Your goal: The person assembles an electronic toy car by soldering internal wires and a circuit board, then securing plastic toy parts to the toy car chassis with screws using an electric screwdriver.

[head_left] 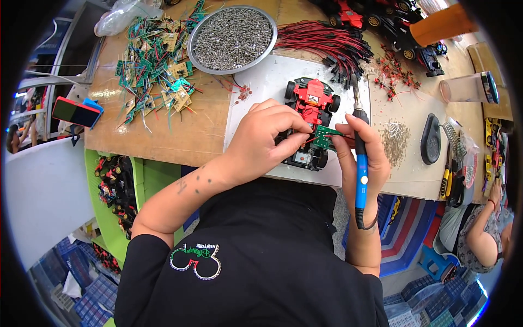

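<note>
A toy car chassis [314, 103] with red and black parts lies on the white work surface below my hands. Over it sits a small green circuit board [325, 137] with thin wires attached. My left hand [272, 132] pinches a thin red wire at the board's left edge. My right hand [369, 147] carries a blue-handled soldering iron [362, 180], its metal tip pointing away from me. The thumb and fingertips of that same hand are at the board's right edge, by dark red wires; their exact grip there is partly hidden.
Green boards with wires [150, 82] pile up at the left, beside a round metal tray of small metal parts [233, 39]. Red-and-black wires [327, 43] lie at the back. To the right are a clear jar [463, 89] and a black oval object [430, 139]. Another person's arm [482, 234] shows far right.
</note>
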